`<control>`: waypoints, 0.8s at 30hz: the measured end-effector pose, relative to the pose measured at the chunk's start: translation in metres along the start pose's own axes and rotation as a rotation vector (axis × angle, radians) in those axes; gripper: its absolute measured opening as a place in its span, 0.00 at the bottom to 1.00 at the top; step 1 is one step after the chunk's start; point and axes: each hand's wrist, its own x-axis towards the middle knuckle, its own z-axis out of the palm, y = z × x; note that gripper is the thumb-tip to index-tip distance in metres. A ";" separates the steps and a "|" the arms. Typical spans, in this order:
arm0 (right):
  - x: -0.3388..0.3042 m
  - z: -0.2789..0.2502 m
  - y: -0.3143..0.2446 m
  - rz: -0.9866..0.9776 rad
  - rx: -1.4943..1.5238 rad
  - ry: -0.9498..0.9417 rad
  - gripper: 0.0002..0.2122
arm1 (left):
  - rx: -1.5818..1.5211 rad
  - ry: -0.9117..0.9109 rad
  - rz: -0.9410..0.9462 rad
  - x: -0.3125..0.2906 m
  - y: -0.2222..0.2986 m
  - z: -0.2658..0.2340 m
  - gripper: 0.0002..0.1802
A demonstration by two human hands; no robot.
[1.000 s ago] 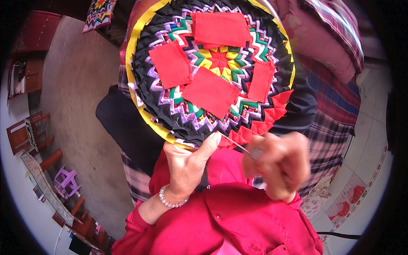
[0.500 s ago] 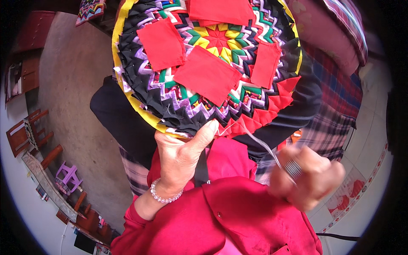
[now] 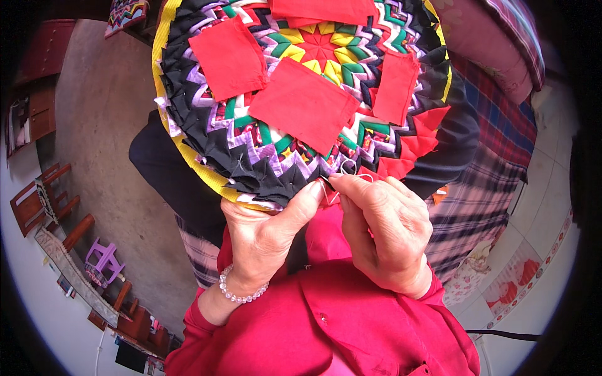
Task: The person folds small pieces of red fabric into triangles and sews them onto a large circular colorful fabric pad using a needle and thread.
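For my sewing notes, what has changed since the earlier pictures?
The right grip, which was drawing the thread rightward, has come up and left to the edge of the round patchwork, beside the left grip. The thread, earlier stretched, now forms loose loops. The patchwork sits higher in view. Unchanged: the left grip holds the edge; red cloth pieces lie on top.

At upper centre, the round patchwork [image 3: 359, 84] is showing zigzag rings [image 3: 271, 154] of black, lilac, green and white around a red-and-yellow star [image 3: 320, 50], while cloth pieces [image 3: 304, 105] are displaying plain red. At right, a plaid cloth [image 3: 498, 128] is crossing blue with red.
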 end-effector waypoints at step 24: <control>0.006 -0.007 -0.005 0.001 -0.086 -0.094 0.15 | -0.039 0.030 -0.007 -0.001 0.006 0.004 0.08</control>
